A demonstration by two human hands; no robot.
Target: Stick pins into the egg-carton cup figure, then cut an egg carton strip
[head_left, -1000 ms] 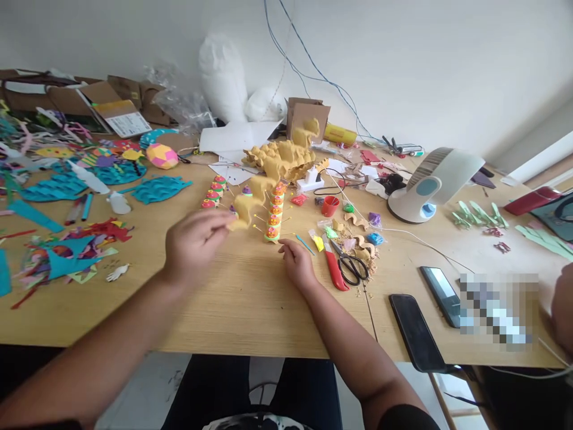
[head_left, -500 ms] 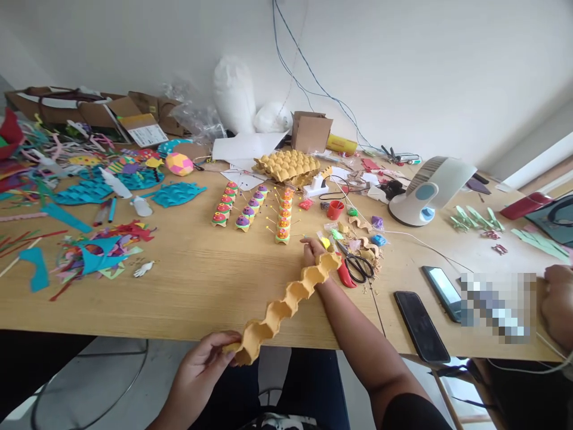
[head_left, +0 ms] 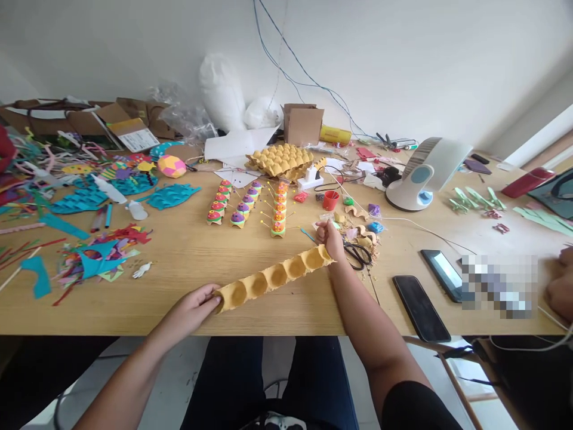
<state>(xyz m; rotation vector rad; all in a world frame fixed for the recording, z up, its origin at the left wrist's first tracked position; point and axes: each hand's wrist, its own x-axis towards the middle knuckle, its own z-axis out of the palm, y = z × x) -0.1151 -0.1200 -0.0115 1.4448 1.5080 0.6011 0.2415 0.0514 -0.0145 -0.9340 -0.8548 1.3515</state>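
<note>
My left hand (head_left: 199, 304) pinches the near left end of an egg carton strip (head_left: 275, 276), tan-yellow, with a row of hollow cups facing up. The strip slants above the table, and its far end lies by my right wrist. My right hand (head_left: 330, 237) is closed, fingers curled, on the table beyond that end. A thin blue stick (head_left: 307, 235) shows just left of its fingers; I cannot tell if they grip it. Black-handled scissors (head_left: 358, 255) lie right of the wrist. Decorated egg carton caterpillars stand further back: a red one (head_left: 219, 203), a purple one (head_left: 246, 205), an orange one (head_left: 279, 209).
Paper scraps (head_left: 98, 257) and blue egg carton pieces (head_left: 172, 196) cover the left. Behind are an egg tray (head_left: 280, 160), a cardboard box (head_left: 302, 124) and a red cup (head_left: 330, 200). A white fan (head_left: 421, 179) and phones (head_left: 421, 307) stand right, near another person's hand (head_left: 561, 286).
My left hand has lifted and moved forward, bringing the strip flatter with its cups now facing up. My right hand has shifted right and its fingers have curled closed.
</note>
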